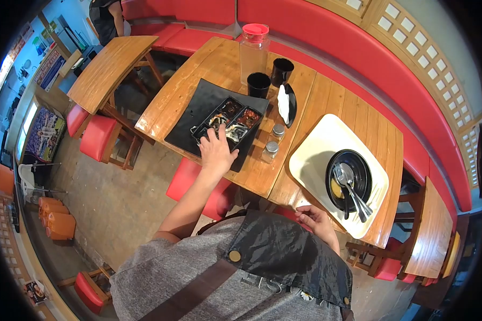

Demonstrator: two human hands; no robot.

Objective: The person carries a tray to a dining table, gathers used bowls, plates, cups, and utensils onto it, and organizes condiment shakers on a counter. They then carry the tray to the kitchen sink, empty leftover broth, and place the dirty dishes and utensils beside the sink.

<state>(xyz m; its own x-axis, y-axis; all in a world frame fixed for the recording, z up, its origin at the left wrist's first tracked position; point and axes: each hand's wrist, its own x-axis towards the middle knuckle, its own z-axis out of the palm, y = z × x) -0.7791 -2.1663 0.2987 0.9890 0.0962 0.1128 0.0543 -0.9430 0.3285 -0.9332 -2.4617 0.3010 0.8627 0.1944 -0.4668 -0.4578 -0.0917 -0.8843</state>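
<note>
My left hand (216, 152) is closed over the near edge of a black divided sauce dish (248, 135), its fingertips dipping into one compartment. The dish holds dark sauce, red chili sauce and some crumpled pale scraps, and rests on a large square black plate (194, 104). Near the edge of a cream tray (311, 155), my right hand (317, 223) has thumb and fingers pinched together; what they hold, if anything, cannot be made out. On that tray stands a black bowl (365, 167) with a fork (351, 188) and spoon (346, 174) and a yellowish leftover inside.
A pitcher with a red lid (254, 51), two black cups (258, 84) (282, 71), a black saucer with a white napkin (283, 104) and two shakers (270, 151) (278, 131) share the wooden table (214, 59). Red stools (99, 137) and another person (108, 20) are farther off.
</note>
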